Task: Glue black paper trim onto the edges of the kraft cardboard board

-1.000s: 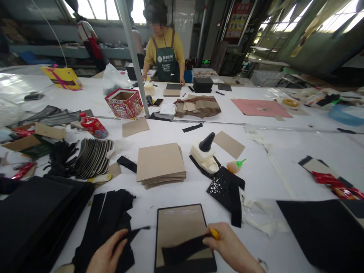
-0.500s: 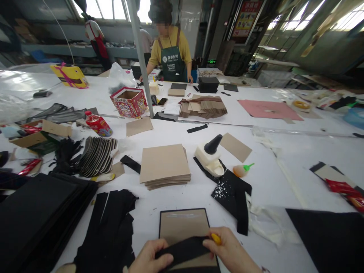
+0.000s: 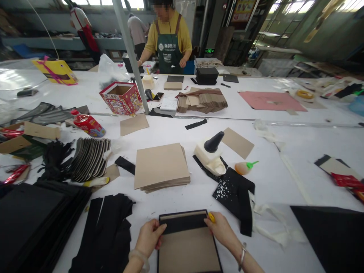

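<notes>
Now, at the near table edge:
Left hand (image 3: 150, 236): fingers closed onto the left end of the black strip (image 3: 183, 226), thumb on top, pressing it down on the board.
Right hand (image 3: 222, 231): fingertips pinched on the strip's right end; small yellow tool (image 3: 211, 217) tucked between thumb and forefinger.
Black strip: stretched flat across the upper part of the cardboard panel (image 3: 187, 250), just below its far black border, touching it along the whole length.
Cardboard panel: lying flat on the white table (image 3: 284, 151), black-edged, brown face up, between both wrists.
Handling, strip: judged thin, light and limp, like paper or cloth tape; likely to curl or skew unless held at both ends and kept taut.
Handling, panel: judged stiff and light; probably prone to sliding on the smooth tabletop, so best steadied from the side edges.
Hold points: strip ends, not the middle.
Nearby: loose black pieces (image 3: 108, 227) to the left, stack of brown boards (image 3: 160, 165) beyond, glue bottle (image 3: 212, 155) and glue-spattered black sheet (image 3: 233, 189) to the right.
Across the table: person in a green apron (image 3: 170, 53), hands apart from this work.
</notes>
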{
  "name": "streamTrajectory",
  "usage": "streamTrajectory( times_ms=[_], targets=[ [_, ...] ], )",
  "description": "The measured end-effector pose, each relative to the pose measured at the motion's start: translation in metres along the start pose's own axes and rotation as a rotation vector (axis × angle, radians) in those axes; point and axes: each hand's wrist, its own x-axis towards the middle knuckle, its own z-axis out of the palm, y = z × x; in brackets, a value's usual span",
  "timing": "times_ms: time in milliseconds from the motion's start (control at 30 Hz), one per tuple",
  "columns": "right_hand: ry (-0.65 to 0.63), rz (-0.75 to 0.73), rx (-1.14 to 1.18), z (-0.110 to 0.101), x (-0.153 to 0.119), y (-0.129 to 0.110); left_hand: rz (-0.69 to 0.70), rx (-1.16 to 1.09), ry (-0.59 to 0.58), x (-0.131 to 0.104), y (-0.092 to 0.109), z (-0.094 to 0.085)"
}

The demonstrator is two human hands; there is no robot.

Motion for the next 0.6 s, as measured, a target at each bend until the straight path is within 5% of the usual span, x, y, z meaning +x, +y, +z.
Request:
streamTrajectory(
  times_ms=[267,600],
  targets=[
    [0.026,0.067,-0.047,0.008,0.01,0.008,0.118,0.229,0.104,0.013,-0.006,-0.004],
    [0.027,0.096,-0.072,0.013,0.015,0.013,0.039,0.266,0.138,0.015,-0.003,-0.004]
  ],
)
